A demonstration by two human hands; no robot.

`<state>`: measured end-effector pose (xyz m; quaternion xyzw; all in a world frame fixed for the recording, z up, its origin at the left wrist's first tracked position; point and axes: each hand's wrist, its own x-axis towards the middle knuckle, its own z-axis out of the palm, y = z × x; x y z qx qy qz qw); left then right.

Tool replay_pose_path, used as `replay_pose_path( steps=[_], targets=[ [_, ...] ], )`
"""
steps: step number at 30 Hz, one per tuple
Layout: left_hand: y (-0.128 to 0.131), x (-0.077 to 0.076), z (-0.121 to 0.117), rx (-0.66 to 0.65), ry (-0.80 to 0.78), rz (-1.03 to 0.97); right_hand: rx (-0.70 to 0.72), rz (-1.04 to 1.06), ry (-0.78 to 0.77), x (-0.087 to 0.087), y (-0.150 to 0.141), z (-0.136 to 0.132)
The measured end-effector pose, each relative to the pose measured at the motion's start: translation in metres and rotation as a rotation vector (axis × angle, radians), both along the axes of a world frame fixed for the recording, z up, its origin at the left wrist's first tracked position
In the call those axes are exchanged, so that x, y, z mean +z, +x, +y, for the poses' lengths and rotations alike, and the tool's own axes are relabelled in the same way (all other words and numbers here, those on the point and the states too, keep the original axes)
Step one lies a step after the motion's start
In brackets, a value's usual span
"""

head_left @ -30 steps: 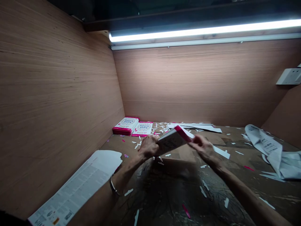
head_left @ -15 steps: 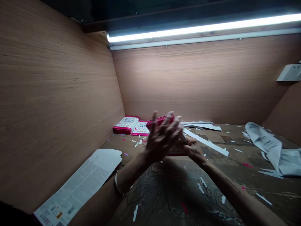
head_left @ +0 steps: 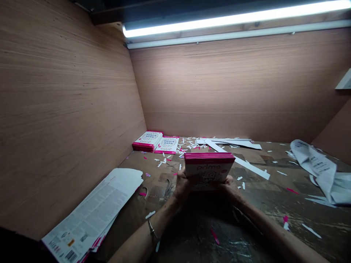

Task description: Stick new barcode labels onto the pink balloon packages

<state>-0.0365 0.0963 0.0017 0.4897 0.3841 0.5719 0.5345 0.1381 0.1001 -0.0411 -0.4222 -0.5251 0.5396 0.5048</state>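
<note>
Bundle of pink-and-white "prima" cartons (head_left: 210,166) held between two bare hands, centrally above a brown counter (head_left: 263,215). The left hand (head_left: 183,186) and the right hand (head_left: 230,188) clasp it from opposite sides near its lower end; the grip of each is closed, pinching the bundle at its edge. The fingers behind the bundle are hidden, and shadow obscures its lower edge, so contact with the counter cannot be determined. Several pink edges show along the top; the lettering below "prima" is dim and partly covered by the hands. A bracelet (head_left: 151,228) encircles the left wrist; both forearms are cut off below. Far left, a tall carton stack (head_left: 147,141) stands beside a lower carton pile (head_left: 167,144). Nearer, printed card sheets (head_left: 95,210) lie overlapping, their small text illegible. A white paper strip (head_left: 253,168) passes partly out of sight behind the bundle. At right lies crumpled printed paper (head_left: 315,164), its characters unreadable; above it, a white wall fixture (head_left: 344,81) is cropped by the frame.
</note>
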Motion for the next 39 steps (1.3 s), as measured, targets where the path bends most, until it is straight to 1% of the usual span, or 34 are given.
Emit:
replay_pose_path(
  steps=[5, 9, 12, 15, 17, 20, 22, 24, 26, 27, 29, 31, 33, 35, 39],
  targets=[
    [0.001, -0.007, 0.004, 0.009, -0.023, 0.023, -0.091, -0.085, 0.035, -0.004, 0.008, 0.006],
    [0.002, -0.008, 0.005, 0.012, -0.034, 0.027, -0.107, -0.111, 0.051, -0.008, 0.008, 0.009],
    [-0.001, -0.003, 0.006, -0.039, -0.067, 0.005, -0.089, -0.112, 0.058, -0.008, 0.006, 0.012],
    [-0.006, 0.003, 0.008, -0.088, -0.107, -0.02, -0.056, -0.111, 0.054, -0.004, 0.002, 0.015],
    [-0.008, 0.002, 0.01, -0.076, -0.126, -0.053, -0.017, -0.132, 0.047, 0.002, -0.001, 0.017],
    [-0.008, -0.003, 0.014, -0.026, -0.167, -0.133, 0.052, -0.227, 0.031, 0.011, -0.005, 0.026],
    [-0.008, -0.007, 0.018, 0.04, -0.291, -0.227, 0.061, -0.331, 0.013, 0.017, -0.001, 0.04],
    [-0.011, -0.01, 0.023, 0.136, -0.461, -0.317, -0.004, -0.455, 0.002, 0.021, 0.011, 0.065],
    [-0.016, -0.012, 0.028, 0.22, -0.584, -0.364, -0.15, -0.593, 0.001, 0.023, 0.029, 0.097],
    [-0.019, -0.013, 0.029, 0.24, -0.607, -0.366, -0.244, -0.67, 0.0, 0.023, 0.038, 0.116],
    [-0.022, -0.016, 0.03, 0.253, -0.643, -0.376, -0.401, -0.83, -0.021, 0.021, 0.053, 0.151],
    [-0.024, -0.019, 0.03, 0.243, -0.691, -0.386, -0.485, -0.967, -0.047, 0.015, 0.061, 0.18],
    [-0.025, -0.022, 0.028, 0.221, -0.729, -0.389, -0.508, -1.069, -0.064, 0.006, 0.061, 0.202],
    [-0.026, -0.024, 0.028, 0.214, -0.74, -0.39, -0.512, -1.141, -0.079, -0.004, 0.058, 0.217],
    [-0.028, -0.026, 0.03, 0.197, -0.73, -0.418, -0.479, -1.215, -0.127, -0.016, 0.057, 0.235]
  ],
)
